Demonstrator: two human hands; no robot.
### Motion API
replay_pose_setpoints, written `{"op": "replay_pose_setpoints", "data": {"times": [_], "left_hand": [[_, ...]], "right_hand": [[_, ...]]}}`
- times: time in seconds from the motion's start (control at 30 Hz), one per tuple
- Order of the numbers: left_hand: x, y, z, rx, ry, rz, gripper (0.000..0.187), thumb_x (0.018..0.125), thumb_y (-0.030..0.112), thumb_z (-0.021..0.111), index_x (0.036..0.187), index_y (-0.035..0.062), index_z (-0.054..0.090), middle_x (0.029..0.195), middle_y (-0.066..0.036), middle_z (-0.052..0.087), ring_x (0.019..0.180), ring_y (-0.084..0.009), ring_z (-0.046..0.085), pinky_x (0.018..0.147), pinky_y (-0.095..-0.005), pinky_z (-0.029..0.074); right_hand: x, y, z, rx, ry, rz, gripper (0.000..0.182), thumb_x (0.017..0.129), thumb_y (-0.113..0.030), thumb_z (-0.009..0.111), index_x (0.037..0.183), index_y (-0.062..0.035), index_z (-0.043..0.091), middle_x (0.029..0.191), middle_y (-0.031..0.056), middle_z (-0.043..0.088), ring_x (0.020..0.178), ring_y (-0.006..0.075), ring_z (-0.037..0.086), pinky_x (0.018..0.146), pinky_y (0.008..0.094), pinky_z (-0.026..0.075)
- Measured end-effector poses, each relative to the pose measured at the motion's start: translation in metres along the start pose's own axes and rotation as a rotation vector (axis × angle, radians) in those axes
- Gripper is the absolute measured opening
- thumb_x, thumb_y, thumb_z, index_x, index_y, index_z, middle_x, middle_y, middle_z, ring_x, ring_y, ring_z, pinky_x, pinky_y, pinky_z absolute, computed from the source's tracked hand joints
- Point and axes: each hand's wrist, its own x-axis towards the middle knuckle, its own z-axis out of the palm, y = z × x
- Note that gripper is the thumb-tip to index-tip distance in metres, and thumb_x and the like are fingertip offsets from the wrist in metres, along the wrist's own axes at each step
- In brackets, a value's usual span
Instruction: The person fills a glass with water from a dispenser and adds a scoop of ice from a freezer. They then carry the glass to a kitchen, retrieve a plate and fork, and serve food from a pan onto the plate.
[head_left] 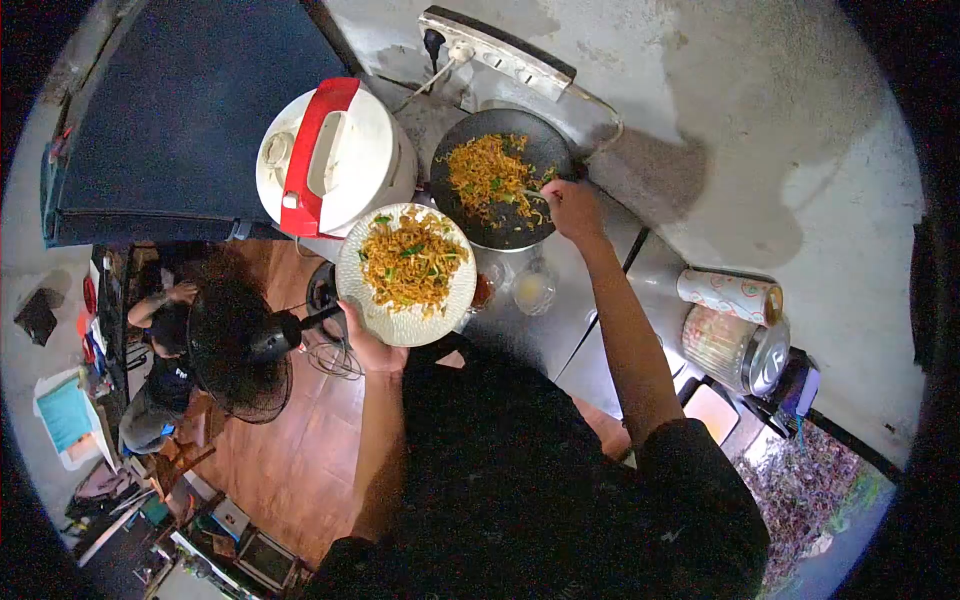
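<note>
My left hand (372, 345) grips the lower left rim of a white plate (405, 325) that bears a heap of fried noodles (412, 262) with green bits. Up and to the right, a dark round pan (460, 135) contains more noodles (485, 170). Over the pan's right edge, my right hand (575, 210) is closed around the handle of a utensil (535, 194), whose far end reaches into the noodles. The plate is held just below and left of the pan. Small bowls, one with something red (483, 290) and one pale (533, 291), sit below the pan.
A white rice cooker (350, 170) with a red handle stands left of the pan. A power strip (497, 55) is on the wall. Jars (717, 335) stand at the right. A black fan (240, 340) is at the left, near a seated person (165, 330).
</note>
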Motion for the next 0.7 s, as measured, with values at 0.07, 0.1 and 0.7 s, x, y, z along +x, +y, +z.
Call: {"op": "replay_pose_setpoints", "data": {"times": [0.07,0.1,0.7], "left_hand": [[0.003,-0.002,-0.001,0.012,0.037,0.001,0.072,0.102,0.06,0.042,0.151,0.0068,0.039,0.149,-0.011,0.05,0.132,-0.0327,0.053,0.11,-0.0491,0.045],[0.005,-0.003,-0.002,0.022,0.022,0.003,0.072,0.102,0.06,0.042,0.152,0.0069,0.038,0.149,-0.011,0.05,0.133,-0.0327,0.053,0.11,-0.0488,0.045],[0.012,-0.012,-0.002,0.005,0.011,-0.075,0.071,0.102,0.06,0.042,0.15,0.0072,0.042,0.146,-0.011,0.053,0.131,-0.0316,0.054,0.109,-0.0471,0.046]], "right_hand": [[0.005,-0.001,-0.002,0.007,-0.022,0.04,0.015,0.091,-0.024,0.065,0.099,-0.0164,0.076,0.092,0.0121,0.073,0.088,0.0343,0.07,0.076,0.0448,0.055],[0.008,0.004,-0.002,0.084,-0.037,0.032,0.015,0.091,-0.023,0.065,0.099,-0.0153,0.075,0.091,0.0123,0.073,0.087,0.0334,0.07,0.076,0.0439,0.054],[-0.02,0.023,-0.071,-0.064,-0.108,0.102,0.02,0.093,-0.024,0.059,0.099,-0.0084,0.07,0.103,0.019,0.071,0.097,0.0414,0.067,0.087,0.0534,0.052]]}}
